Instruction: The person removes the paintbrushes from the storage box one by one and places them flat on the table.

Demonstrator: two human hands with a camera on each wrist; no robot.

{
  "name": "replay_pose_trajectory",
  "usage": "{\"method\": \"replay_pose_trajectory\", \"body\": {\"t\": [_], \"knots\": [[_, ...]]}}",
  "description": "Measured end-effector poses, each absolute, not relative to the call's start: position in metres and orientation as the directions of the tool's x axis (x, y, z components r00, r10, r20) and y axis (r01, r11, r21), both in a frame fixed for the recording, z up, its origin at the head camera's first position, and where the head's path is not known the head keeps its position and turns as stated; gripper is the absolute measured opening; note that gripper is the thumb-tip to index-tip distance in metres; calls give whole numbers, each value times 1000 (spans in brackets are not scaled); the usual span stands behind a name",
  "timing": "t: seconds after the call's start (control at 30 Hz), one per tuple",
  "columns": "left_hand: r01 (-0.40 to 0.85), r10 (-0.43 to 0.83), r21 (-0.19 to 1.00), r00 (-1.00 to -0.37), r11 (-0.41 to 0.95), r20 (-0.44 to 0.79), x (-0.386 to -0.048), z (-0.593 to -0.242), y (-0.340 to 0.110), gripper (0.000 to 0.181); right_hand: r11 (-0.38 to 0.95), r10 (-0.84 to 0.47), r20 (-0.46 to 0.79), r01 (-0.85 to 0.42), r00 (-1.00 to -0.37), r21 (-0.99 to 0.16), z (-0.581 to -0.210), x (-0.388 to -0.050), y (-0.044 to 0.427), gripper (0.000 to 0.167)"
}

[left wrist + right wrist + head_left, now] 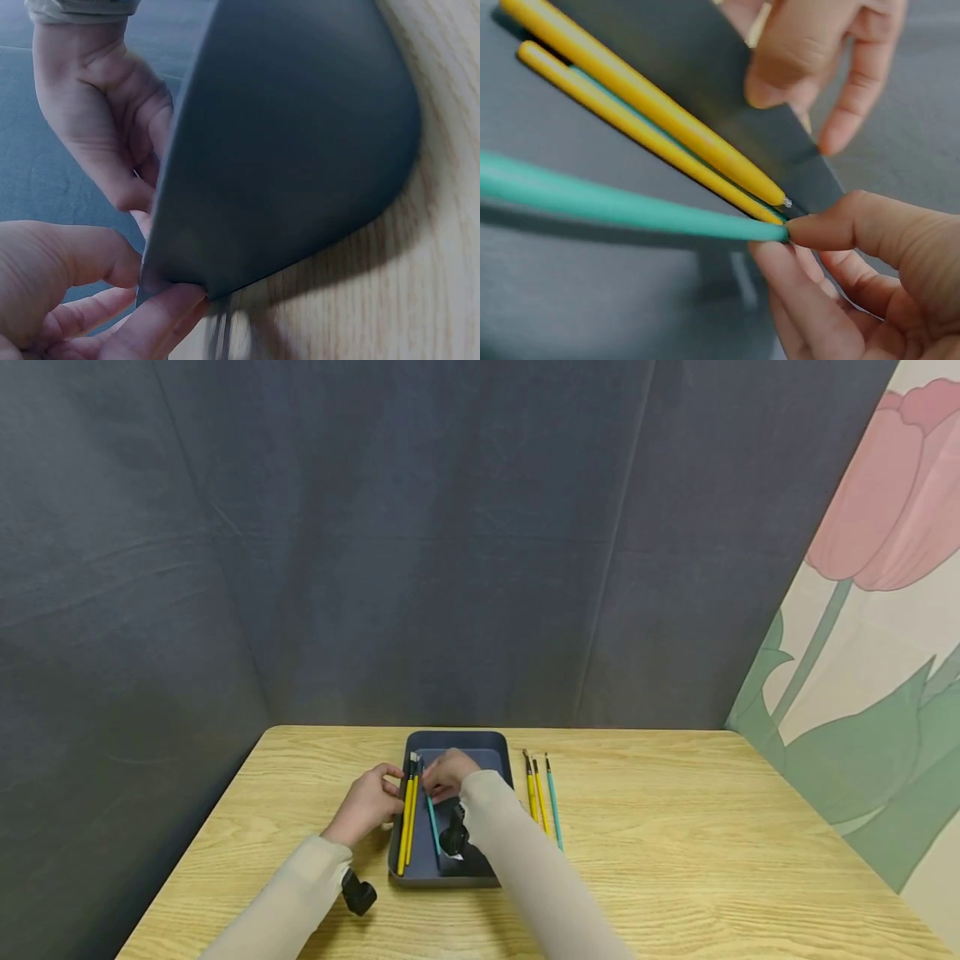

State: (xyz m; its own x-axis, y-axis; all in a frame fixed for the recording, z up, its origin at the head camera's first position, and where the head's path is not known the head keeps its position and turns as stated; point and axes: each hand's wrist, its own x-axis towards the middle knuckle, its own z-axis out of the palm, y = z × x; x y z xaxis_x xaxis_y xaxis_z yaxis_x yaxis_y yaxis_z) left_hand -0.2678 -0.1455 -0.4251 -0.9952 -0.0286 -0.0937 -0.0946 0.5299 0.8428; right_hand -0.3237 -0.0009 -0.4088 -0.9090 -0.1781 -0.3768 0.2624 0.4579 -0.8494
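My right hand (450,772) is over the dark grey tray (446,882). Its thumb and fingers pinch a teal paintbrush (630,204), whose handle angles across the tray. Two yellow-handled paintbrushes (406,831) lie side by side along the tray's left wall. A sliver of another teal handle (607,91) shows between them in the right wrist view. My left hand (367,806) is at the tray's left side. In the left wrist view, its thumb and fingers grip the tray's wall at the rim.
To the right of the tray, two yellow-handled paintbrushes (531,793) and a teal one (554,802) lie on the wooden table (712,843). A dark curtain (450,543) hangs behind the table. A tulip-patterned panel (885,635) stands at the right.
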Motion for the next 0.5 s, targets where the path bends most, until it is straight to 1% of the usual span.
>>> {"method": "replay_pose_trajectory", "body": {"t": [0.27, 0.5], "knots": [[-92, -29, 840, -995, 535, -91, -268, -425, -146, 51, 360, -289, -392, 280, -873, -890, -397, -333, 22, 30], [-80, -27, 842, -997, 534, -77, -267, -425, -146, 50, 281, -374, -335, 238, -865, -930, -381, -333, 48, 35]]}}
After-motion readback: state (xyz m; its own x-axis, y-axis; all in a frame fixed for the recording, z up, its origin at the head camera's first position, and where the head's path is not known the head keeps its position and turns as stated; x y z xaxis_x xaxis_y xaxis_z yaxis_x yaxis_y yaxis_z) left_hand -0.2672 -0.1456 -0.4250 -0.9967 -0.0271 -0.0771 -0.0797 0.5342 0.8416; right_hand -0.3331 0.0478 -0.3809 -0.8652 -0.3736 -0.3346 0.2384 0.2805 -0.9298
